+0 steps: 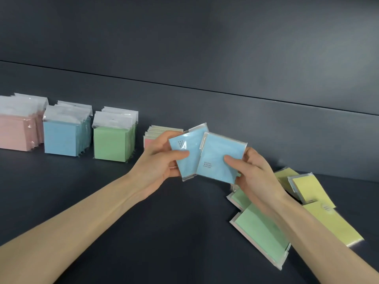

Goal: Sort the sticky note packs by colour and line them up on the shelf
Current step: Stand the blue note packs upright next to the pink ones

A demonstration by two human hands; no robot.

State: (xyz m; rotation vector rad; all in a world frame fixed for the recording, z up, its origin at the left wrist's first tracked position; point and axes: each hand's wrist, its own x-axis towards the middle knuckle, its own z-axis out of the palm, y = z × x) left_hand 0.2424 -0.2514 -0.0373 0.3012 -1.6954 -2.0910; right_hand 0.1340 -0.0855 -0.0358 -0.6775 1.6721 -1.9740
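Dark grey back panel (205, 48) rises behind a matching dark shelf (102, 191), where the sorting is partly done. Both hands are raised above the middle of the shelf, each holding one pack. The left hand (158, 160) pinches the rear blue pack (184, 148), thumb across its face and fingers curled behind. The right hand (256, 177) grips the front blue pack (221, 152) the same way, and this pack's left edge overlaps the other. Neither pack touches the shelf.

The step in hand looks like squaring these two together before they join the blue row (61, 136). To do it well, slide the front pack fully over the rear one until the edges match. Then turn both so the clear header flap points up, like those already standing. Carry them left and set them upright against the front of that row, pressing lightly so the slippery wrappers neither fan out nor topple.

Counted, there are two blue packs in the hands. Three upright groups stand at the left: the pink row (16, 132), the blue row, then the green row (110, 142). Each is several packs deep, and the overlapping flaps hide the exact numbers. One low stack (160, 130) sits behind the left hand, partly hidden. On the right, flat under and beside the right forearm, lie two loose green packs (264, 232) and three loose yellow packs (307, 189), all unsorted.
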